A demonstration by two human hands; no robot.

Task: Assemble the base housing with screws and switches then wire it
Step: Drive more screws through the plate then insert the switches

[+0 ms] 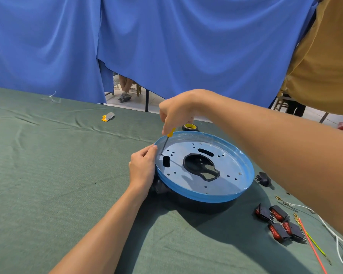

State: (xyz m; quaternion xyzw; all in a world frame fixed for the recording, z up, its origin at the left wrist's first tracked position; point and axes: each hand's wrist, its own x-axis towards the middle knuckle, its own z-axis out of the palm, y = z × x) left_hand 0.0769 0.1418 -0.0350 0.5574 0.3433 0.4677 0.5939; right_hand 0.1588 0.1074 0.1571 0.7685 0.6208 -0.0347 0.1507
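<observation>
The round base housing (226,175) lies on the green cloth, its metal plate ringed by a blue-filmed rim over a black body. My right hand (176,113) grips a yellow-handled screwdriver (167,140), held upright with its tip at a hole on the plate's left side. My left hand (143,169) holds the housing's left rim, thumb and fingers curled over the edge. Several black and red rocker switches (279,222) lie to the right of the housing. Red, yellow-green and white wires (313,246) with terminals lie beside them.
A tape roll (190,127) sits just behind the housing. A small black part (263,179) lies at the housing's right. A yellow and grey packet (108,116) rests further back on the left. A blue curtain hangs behind the table; a person in tan stands at right.
</observation>
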